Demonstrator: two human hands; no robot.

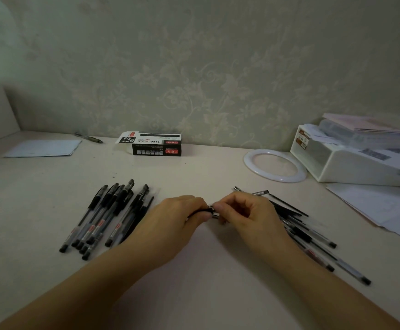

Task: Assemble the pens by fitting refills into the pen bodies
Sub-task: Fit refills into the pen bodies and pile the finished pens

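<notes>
gripping one pen (202, 211), left hand (180, 220), right hand (244, 215)

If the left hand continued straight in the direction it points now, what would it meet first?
The left hand points rightward at the right hand, so it would probably meet those fingers first; both already grip the same pen part.

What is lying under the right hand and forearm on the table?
A loose pile of pen parts runs under the right hand: clear barrels and thin black refills. How many the arm covers cannot be seen.
</notes>
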